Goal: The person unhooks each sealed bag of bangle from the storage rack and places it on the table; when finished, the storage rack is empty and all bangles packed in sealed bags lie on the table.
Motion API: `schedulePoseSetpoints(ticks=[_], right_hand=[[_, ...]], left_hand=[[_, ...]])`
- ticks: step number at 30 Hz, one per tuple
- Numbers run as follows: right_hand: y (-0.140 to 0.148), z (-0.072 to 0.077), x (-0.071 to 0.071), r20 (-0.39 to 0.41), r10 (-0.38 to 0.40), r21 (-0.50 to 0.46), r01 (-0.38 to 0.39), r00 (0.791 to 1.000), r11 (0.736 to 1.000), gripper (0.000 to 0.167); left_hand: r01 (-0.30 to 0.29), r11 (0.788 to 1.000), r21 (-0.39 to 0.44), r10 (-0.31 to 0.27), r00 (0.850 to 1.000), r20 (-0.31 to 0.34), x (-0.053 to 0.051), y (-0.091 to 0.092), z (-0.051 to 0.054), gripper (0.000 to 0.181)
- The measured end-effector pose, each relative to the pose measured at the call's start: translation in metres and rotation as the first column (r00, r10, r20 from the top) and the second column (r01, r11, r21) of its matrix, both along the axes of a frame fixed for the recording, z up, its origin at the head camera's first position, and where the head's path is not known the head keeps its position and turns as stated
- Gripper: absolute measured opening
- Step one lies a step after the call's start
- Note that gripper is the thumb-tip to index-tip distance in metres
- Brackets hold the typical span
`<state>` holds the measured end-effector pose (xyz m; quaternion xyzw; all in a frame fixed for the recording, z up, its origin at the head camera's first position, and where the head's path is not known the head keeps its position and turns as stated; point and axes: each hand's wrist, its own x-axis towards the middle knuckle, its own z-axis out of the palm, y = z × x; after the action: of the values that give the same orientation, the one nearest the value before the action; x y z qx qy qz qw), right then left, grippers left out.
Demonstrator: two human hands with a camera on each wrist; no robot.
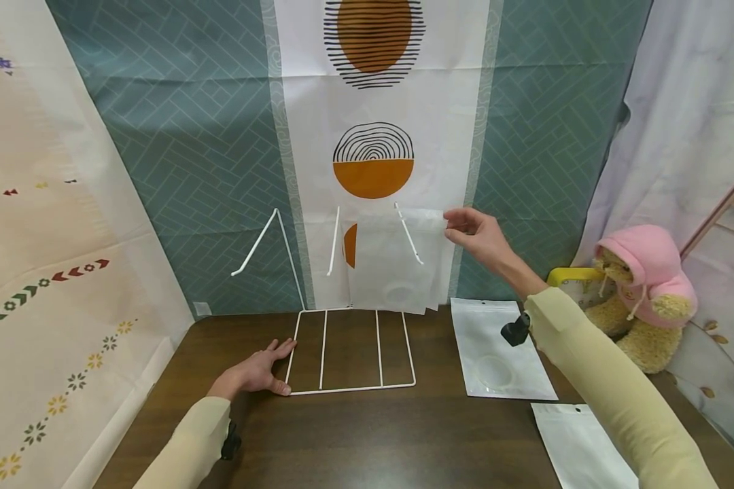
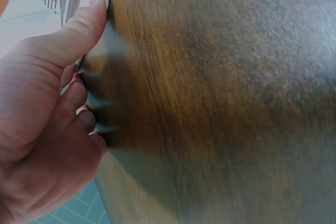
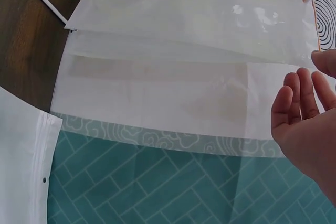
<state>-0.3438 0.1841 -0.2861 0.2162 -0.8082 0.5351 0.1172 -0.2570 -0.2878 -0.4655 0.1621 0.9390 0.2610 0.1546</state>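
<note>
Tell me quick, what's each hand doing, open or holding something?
Left hand: open, touching the white wire rack.
Right hand: open, beside the hanging bags; contact unclear.

Two pouches (image 1: pixel 489 343) lie right of the rack (image 1: pixel 379 350).

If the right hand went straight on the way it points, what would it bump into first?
The right hand would likely meet the hanging translucent bags first; their edge appears close ahead, though depth is unclear.
</note>
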Motion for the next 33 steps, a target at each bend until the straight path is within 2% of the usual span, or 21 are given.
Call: schedulePoseSetpoints(ticks=[11,18,21,29,31,33], right_hand=[[-0.010,0.000,0.006,-0.015,0.036,-0.066,-0.037,0.999,0.997,0.028],[-0.023,0.020,0.036,-0.090,-0.012,-0.020,0.010,0.996,1.000,0.023],[-0.024,0.023,0.041,-0.112,-0.018,-0.019,0.016,0.994,1.000,0.024],[-0.027,0.027,0.045,-0.114,0.003,-0.016,-0.004,0.993,1.000,0.023],[-0.027,0.026,0.043,-0.104,0.008,-0.010,-0.009,0.995,1.000,0.024],[-0.025,0.021,0.036,-0.088,0.014,-0.011,-0.015,0.996,1.000,0.024]], left_hand=[[0.013,1.000,0.005,-0.013,1.000,-0.013,0.000,-0.001,-0.001,0.106],[0.015,1.000,0.001,-0.015,1.000,-0.019,0.000,-0.001,0.000,0.105],[0.015,1.000,0.003,-0.015,1.000,-0.019,0.000,-0.001,0.001,0.106],[0.014,1.000,0.006,-0.013,1.000,-0.027,0.000,-0.002,0.000,0.106],[0.014,1.000,0.007,-0.014,1.000,-0.025,0.000,-0.002,-0.001,0.106],[0.014,1.000,0.009,-0.013,1.000,-0.022,0.000,-0.001,-0.001,0.106]])
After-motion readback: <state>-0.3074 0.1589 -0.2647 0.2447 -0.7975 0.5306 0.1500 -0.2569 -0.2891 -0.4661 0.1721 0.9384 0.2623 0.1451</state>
